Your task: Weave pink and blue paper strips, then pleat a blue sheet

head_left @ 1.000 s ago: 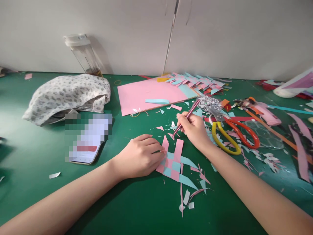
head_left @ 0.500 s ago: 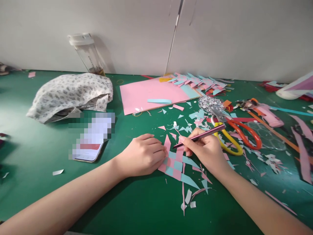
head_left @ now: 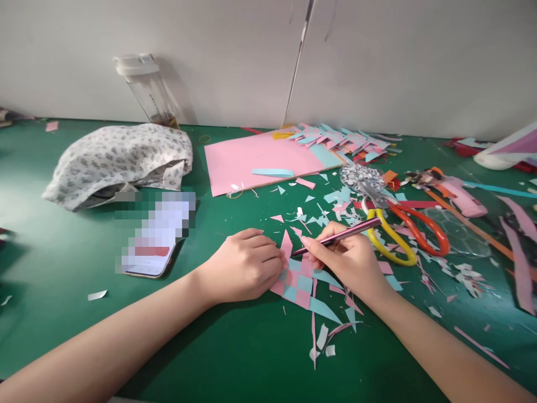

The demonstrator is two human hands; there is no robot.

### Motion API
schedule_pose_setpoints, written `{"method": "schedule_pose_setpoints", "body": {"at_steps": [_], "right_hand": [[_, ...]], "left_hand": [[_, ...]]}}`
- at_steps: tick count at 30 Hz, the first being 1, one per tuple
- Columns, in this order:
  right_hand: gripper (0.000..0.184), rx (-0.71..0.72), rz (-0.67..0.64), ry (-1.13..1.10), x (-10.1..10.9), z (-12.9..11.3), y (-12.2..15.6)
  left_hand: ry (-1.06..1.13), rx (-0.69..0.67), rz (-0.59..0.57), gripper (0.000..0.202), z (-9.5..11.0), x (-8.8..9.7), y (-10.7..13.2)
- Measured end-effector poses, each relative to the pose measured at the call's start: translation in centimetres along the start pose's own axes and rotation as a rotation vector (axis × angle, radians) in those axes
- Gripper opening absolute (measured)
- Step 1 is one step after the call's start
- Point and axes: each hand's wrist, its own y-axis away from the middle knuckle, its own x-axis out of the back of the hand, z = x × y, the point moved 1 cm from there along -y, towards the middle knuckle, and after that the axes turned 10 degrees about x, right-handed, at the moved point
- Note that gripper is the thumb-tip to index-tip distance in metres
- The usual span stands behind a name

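A small pink and light-blue woven paper piece (head_left: 297, 282) with pointed strip ends lies flat on the green table. My left hand (head_left: 245, 268) rests over its left edge, fingers curled together and pressing it down; the fingertips are partly hidden. Between the thumb and fingers of my right hand (head_left: 342, 252) is a slim, dark, shiny pink pen (head_left: 356, 229). Its tip points left, over the top of the weave beside an upright pink strip end (head_left: 286, 244). My right hand covers part of the upper right strips.
Scissors (head_left: 405, 235) with yellow and orange handles lie right of my right hand among paper scraps. Behind are a pink paper sheet (head_left: 235, 162) and a pile of woven pieces (head_left: 344, 140). A phone (head_left: 161, 235), patterned cloth (head_left: 121, 159) and bottle (head_left: 146, 92) stand left.
My right hand has moved slightly left and down, bringing the pen tip closer to my left fingers. My left hand still holds the woven paper in place.
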Motion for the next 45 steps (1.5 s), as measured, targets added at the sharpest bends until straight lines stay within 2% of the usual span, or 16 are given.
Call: {"method": "schedule_pose_setpoints", "body": {"at_steps": [8,14,17,19,22,24,26,29,32,39,45], "right_hand": [[0.026,0.043,0.037,0.092,0.3,0.2,0.1],[0.021,0.136,0.210,0.019,0.6,-0.5,0.0],[0.013,0.164,0.239,-0.005,0.6,-0.6,0.0],[0.019,0.206,0.164,0.067,0.5,-0.6,0.1],[0.016,0.285,-0.040,0.304,0.0,-0.6,0.3],[0.021,0.324,-0.141,0.429,-0.3,-0.4,0.3],[0.021,0.328,-0.171,0.478,-0.4,-0.3,0.1],[0.016,0.313,-0.102,0.491,-0.2,-0.1,-0.2],[0.020,0.333,-0.055,0.486,0.0,0.0,-0.2],[0.021,0.428,-0.325,0.558,-0.5,-0.3,0.3],[0.030,0.563,-0.399,0.693,-1.0,-0.8,0.4]], "left_hand": [[-0.012,0.004,0.013,0.021,0.1,0.2,-0.1],[-0.008,0.008,-0.001,0.018,0.1,0.0,0.0],[-0.004,0.007,-0.003,0.018,0.0,-0.1,0.1],[-0.004,0.003,0.001,0.020,0.1,-0.1,0.2],[-0.009,0.001,0.011,0.021,0.1,-0.2,0.1],[-0.012,0.001,0.015,0.022,0.1,-0.2,0.1],[-0.014,0.001,0.016,0.022,0.1,-0.2,0.1],[-0.014,0.009,0.012,0.023,0.1,-0.2,0.2],[-0.011,0.013,0.007,0.024,0.1,-0.2,0.2],[-0.005,0.013,0.002,0.025,0.1,-0.2,0.2],[-0.004,0.004,-0.004,0.026,0.1,-0.3,0.2]]}}
